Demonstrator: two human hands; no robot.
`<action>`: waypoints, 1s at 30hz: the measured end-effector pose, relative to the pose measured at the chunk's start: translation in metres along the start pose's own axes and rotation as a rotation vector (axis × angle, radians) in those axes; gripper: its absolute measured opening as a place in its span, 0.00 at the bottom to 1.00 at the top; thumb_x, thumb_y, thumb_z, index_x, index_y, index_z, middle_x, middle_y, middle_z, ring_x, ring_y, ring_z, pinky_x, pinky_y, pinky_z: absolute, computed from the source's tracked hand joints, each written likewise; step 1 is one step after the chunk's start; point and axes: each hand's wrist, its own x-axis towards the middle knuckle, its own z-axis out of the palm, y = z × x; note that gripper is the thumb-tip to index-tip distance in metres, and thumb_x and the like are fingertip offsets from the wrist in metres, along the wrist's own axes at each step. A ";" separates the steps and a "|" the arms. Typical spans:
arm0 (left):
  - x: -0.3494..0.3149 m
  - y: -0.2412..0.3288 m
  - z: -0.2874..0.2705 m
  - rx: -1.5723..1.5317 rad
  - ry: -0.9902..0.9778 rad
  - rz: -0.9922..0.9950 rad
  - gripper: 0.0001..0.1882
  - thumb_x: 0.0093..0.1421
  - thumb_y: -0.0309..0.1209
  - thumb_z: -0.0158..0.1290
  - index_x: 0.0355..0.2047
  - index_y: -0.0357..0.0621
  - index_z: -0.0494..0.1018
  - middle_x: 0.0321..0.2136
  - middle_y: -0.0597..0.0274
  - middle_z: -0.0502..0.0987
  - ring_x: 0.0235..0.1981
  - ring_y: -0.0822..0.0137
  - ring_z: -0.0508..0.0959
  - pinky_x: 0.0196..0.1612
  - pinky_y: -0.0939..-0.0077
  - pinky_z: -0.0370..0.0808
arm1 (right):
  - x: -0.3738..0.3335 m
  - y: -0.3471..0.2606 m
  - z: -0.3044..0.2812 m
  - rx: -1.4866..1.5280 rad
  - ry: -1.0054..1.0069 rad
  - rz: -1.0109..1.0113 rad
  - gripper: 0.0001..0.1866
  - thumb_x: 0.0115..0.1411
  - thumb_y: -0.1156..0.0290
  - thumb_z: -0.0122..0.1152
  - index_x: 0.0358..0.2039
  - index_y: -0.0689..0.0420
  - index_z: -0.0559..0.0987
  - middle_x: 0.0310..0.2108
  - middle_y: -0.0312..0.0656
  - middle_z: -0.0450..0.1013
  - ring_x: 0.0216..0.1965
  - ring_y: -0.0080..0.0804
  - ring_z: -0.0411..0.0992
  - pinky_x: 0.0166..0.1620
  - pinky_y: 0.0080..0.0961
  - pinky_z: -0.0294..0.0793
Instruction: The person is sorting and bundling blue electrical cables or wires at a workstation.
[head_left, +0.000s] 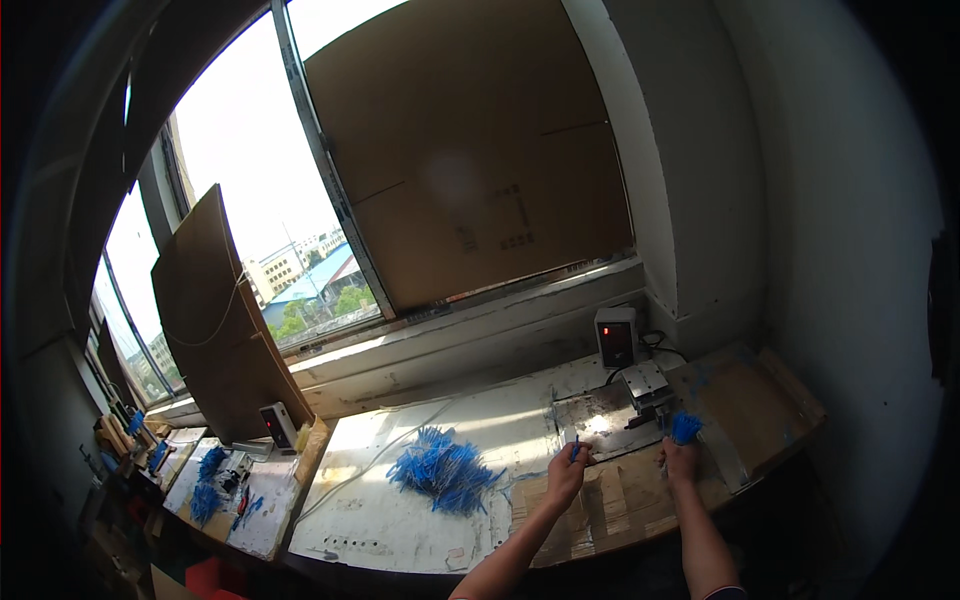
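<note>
My right hand (679,461) is closed around a bundle of short blue wires (686,428), whose tops fan out above the fingers. To its left, my left hand (568,470) pinches a small blue piece (575,450), seemingly a wire like the others; it is too small to be sure. Just beyond both hands stands a small metal bench machine (647,388) on a dark metal plate (590,412). A large loose pile of blue wires (442,472) lies on the white tabletop, left of my left hand.
A white control box (616,337) with a red display stands behind the machine, its cable running right. Cardboard (622,490) covers the table's near edge. At the left, a second bench (240,510) holds more blue wires, tools and another box (279,427). A cardboard sheet (470,150) covers the window.
</note>
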 end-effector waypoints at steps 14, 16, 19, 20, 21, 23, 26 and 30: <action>-0.014 -0.010 0.009 0.068 -0.052 -0.039 0.15 0.71 0.37 0.51 0.47 0.39 0.78 0.31 0.62 0.85 0.36 0.70 0.82 0.43 0.73 0.76 | -0.003 -0.005 0.000 -0.011 0.019 -0.015 0.06 0.55 0.72 0.61 0.28 0.58 0.73 0.19 0.36 0.71 0.15 0.27 0.71 0.21 0.27 0.73; -0.015 -0.012 0.009 0.055 -0.055 -0.055 0.15 0.71 0.37 0.51 0.48 0.39 0.78 0.31 0.62 0.85 0.36 0.71 0.82 0.43 0.74 0.75 | -0.001 -0.002 0.000 -0.002 0.023 -0.024 0.06 0.55 0.73 0.60 0.29 0.58 0.72 0.19 0.36 0.71 0.15 0.27 0.71 0.21 0.27 0.72; -0.019 -0.014 0.007 0.039 -0.043 -0.087 0.16 0.69 0.38 0.54 0.48 0.39 0.79 0.31 0.63 0.85 0.38 0.72 0.80 0.46 0.73 0.74 | -0.002 -0.002 0.001 0.020 0.014 0.001 0.06 0.56 0.72 0.60 0.29 0.58 0.72 0.19 0.36 0.70 0.15 0.27 0.70 0.21 0.27 0.71; -0.021 -0.013 0.006 0.040 -0.030 -0.091 0.16 0.69 0.38 0.54 0.48 0.39 0.79 0.31 0.63 0.85 0.38 0.72 0.80 0.46 0.73 0.74 | -0.002 -0.003 0.001 0.020 0.009 -0.014 0.06 0.56 0.72 0.60 0.30 0.58 0.72 0.19 0.36 0.70 0.16 0.27 0.71 0.21 0.27 0.72; -0.022 -0.012 0.007 0.035 -0.025 -0.079 0.16 0.70 0.39 0.53 0.47 0.39 0.79 0.31 0.62 0.85 0.36 0.71 0.81 0.45 0.73 0.75 | -0.003 -0.003 0.002 0.020 0.001 -0.027 0.06 0.56 0.72 0.60 0.30 0.58 0.72 0.19 0.36 0.70 0.17 0.27 0.71 0.22 0.27 0.72; -0.024 -0.009 0.009 0.029 0.003 -0.075 0.16 0.71 0.40 0.53 0.45 0.39 0.79 0.30 0.62 0.85 0.35 0.71 0.81 0.43 0.73 0.75 | -0.002 -0.001 -0.004 0.026 -0.009 -0.005 0.06 0.56 0.71 0.60 0.29 0.58 0.72 0.19 0.36 0.71 0.17 0.26 0.72 0.22 0.27 0.72; -0.023 -0.011 0.007 0.023 -0.058 -0.093 0.18 0.72 0.43 0.52 0.39 0.37 0.79 0.27 0.64 0.83 0.33 0.71 0.80 0.43 0.73 0.74 | -0.004 -0.005 -0.005 -0.024 -0.010 0.043 0.06 0.56 0.71 0.61 0.28 0.58 0.73 0.20 0.36 0.71 0.17 0.26 0.71 0.22 0.27 0.72; -0.021 -0.018 0.011 -0.014 -0.028 0.005 0.20 0.74 0.43 0.47 0.39 0.38 0.78 0.26 0.64 0.82 0.34 0.70 0.79 0.44 0.71 0.73 | 0.007 0.008 -0.014 -0.053 -0.002 0.050 0.08 0.58 0.69 0.63 0.28 0.57 0.73 0.20 0.35 0.71 0.17 0.26 0.70 0.23 0.27 0.71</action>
